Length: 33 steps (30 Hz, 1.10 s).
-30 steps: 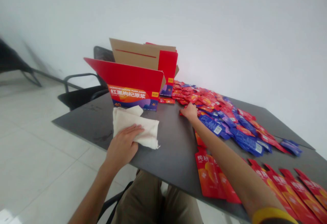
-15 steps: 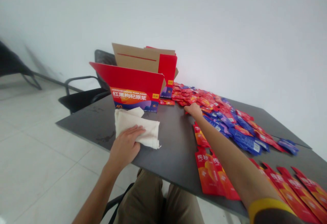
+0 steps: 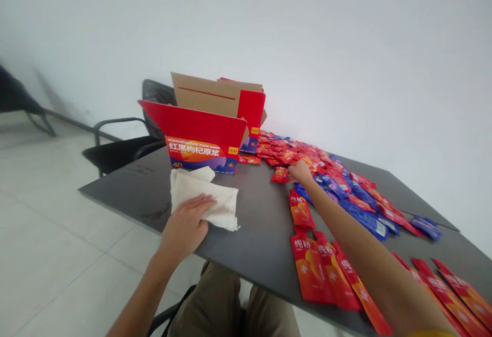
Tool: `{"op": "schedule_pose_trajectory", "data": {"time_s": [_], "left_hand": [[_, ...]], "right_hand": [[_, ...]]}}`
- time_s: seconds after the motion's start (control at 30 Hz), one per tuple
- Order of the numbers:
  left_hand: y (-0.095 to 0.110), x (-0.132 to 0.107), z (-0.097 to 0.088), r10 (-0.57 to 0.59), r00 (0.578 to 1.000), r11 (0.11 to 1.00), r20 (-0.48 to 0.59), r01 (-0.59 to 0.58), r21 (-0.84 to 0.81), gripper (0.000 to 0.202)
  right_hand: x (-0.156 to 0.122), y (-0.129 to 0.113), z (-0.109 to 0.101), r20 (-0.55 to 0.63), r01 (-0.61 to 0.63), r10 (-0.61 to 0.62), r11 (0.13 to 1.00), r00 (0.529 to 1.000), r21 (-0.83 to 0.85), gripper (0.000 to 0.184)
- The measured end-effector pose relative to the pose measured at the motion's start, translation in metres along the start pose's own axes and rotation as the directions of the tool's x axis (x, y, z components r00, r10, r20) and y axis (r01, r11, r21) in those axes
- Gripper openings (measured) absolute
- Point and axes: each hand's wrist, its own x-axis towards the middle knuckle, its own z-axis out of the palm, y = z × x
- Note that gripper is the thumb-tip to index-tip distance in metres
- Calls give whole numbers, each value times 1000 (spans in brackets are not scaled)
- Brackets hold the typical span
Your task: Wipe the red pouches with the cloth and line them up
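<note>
My left hand (image 3: 187,222) lies flat, fingers stretched out, on a folded white cloth (image 3: 202,196) near the front left of the dark grey table (image 3: 257,234). My right hand (image 3: 300,171) reaches far forward into a heap of red and blue sachets (image 3: 338,183); its fingers curl at the heap's left edge, beside a small red sachet (image 3: 280,175). Whether it grips one I cannot make out. An open red carton (image 3: 203,134) with Chinese print stands behind the cloth.
A row of red pouches (image 3: 319,268) lies along the table's near edge, under my right forearm, and continues to the right (image 3: 457,291). One more red pouch (image 3: 301,210) lies alone. A black chair (image 3: 126,144) stands left of the table. White wall behind.
My right hand has slid to the right and further along the heap's edge. My left hand has stayed on the cloth. The camera view has shifted slightly.
</note>
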Motion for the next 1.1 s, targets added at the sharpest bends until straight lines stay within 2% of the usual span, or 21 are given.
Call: {"op": "schedule_pose_trajectory", "data": {"time_s": [0.1, 0.23, 0.43, 0.73, 1.1], "left_hand": [[-1, 0, 0, -2, 1000, 1000, 0, 2, 13, 59], [-2, 0, 1, 10, 1000, 999, 6, -10, 49, 59], [-3, -1, 2, 6, 1000, 997, 8, -7, 79, 59], [-3, -1, 1, 0, 1000, 998, 16, -1, 61, 59], [-2, 0, 1, -2, 1000, 998, 12, 1, 67, 61]], "right_hand": [[-5, 25, -14, -5, -56, 55, 996, 998, -73, 30], [-13, 39, -20, 37, -10, 16, 991, 999, -136, 28], [-11, 30, -15, 93, 111, -94, 972, 991, -206, 31], [1, 23, -7, 217, 86, -18, 948, 976, -307, 34], [4, 24, -6, 254, 150, -79, 950, 964, -275, 33]]}}
